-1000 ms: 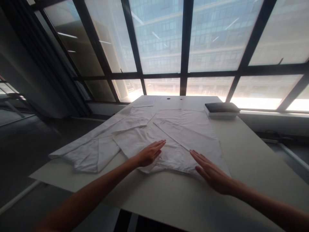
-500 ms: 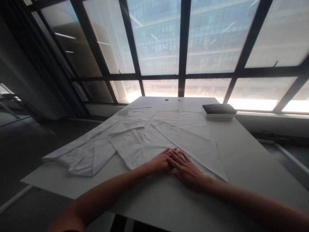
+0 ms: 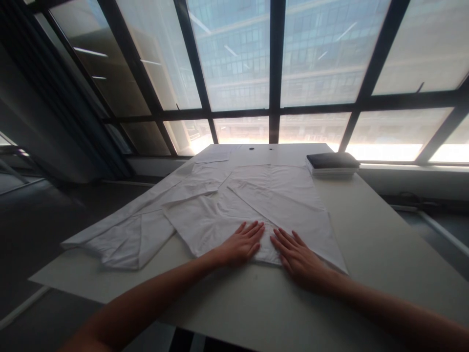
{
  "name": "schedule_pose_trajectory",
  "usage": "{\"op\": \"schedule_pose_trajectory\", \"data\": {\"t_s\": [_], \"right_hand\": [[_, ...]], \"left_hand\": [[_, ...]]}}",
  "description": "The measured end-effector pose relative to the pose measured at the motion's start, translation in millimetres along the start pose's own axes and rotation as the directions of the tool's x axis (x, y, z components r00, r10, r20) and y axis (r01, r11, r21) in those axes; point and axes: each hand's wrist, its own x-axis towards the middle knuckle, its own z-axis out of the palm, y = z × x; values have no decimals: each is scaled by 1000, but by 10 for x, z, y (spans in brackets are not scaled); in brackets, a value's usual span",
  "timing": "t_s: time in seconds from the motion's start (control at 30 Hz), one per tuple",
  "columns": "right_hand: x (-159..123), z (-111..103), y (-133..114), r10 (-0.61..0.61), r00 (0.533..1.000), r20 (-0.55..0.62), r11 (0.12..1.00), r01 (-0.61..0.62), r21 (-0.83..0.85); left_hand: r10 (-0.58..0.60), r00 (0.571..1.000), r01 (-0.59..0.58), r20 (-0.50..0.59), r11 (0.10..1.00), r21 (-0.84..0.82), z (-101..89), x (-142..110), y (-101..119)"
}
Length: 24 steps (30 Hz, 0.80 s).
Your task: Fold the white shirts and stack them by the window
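Observation:
A white garment [image 3: 205,220], long-sleeved by its look, lies spread over the table with creases and one part folded across its middle. Flat on its near edge rests my left hand [image 3: 242,244], fingers stretched out. Beside it, a small gap away, my right hand [image 3: 298,256] also presses flat on the cloth with fingers extended. Neither hand grips anything. A sleeve-like part [image 3: 124,242] reaches out to the left near the table's edge. The cloth under both palms is hidden.
The white table [image 3: 373,244] extends toward large dark-framed windows [image 3: 234,58]. A stack of folded cloth [image 3: 332,164], dark on top and white below, sits at the far right. A white sheet [image 3: 212,155] lies at the far left corner. A dark curtain [image 3: 66,98] hangs at left.
My hands were together, the right overlapping the left, at the garment's near edge. They have now moved apart sideways and lie flat. The garment looks nearly the same.

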Motion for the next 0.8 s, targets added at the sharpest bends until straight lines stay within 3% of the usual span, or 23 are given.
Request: {"op": "schedule_pose_trajectory", "data": {"t_s": [0.37,0.8], "right_hand": [[-19,98,12,73,997,-17,997,-72,38],[9,-16,-32,80,995,63,994,-84,72]], "left_hand": [[-106,994,107,-38,994,20,56,-94,-34],[-220,975,219,-16,975,-40,-21,-150,-93]]}}
